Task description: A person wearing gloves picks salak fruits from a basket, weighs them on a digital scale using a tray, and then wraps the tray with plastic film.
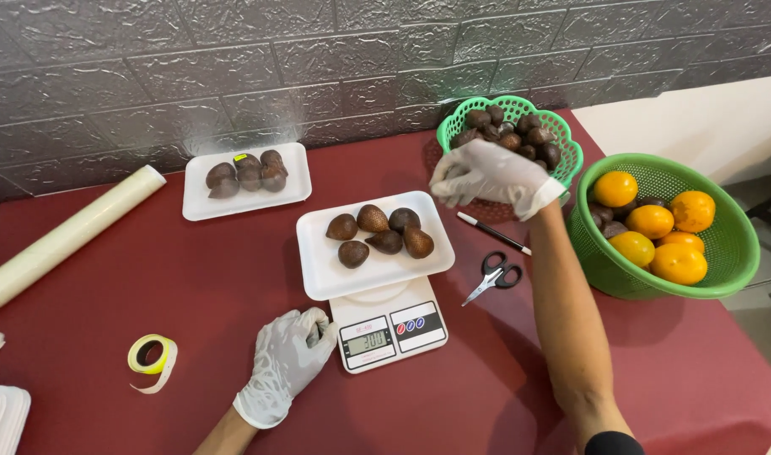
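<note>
My left hand (286, 361), in a white glove, rests on the red tablecloth beside the left edge of a small white kitchen scale (389, 324). A white foam tray (318, 270) sits on the scale with several brown scaly fruits (380, 232) on it. My right hand (491, 175), also gloved, hovers in front of a small green basket (571, 160) full of the same brown fruits. Its fingers are curled downward, and I cannot tell whether they hold a fruit.
A second foam tray (201, 202) with brown fruits lies at the back left. A larger green basket (722, 253) with oranges stands at right. Scissors (495, 276), a pen (491, 232), a tape roll (151, 355), a cling-film roll (65, 240) and stacked trays (2, 420) lie around.
</note>
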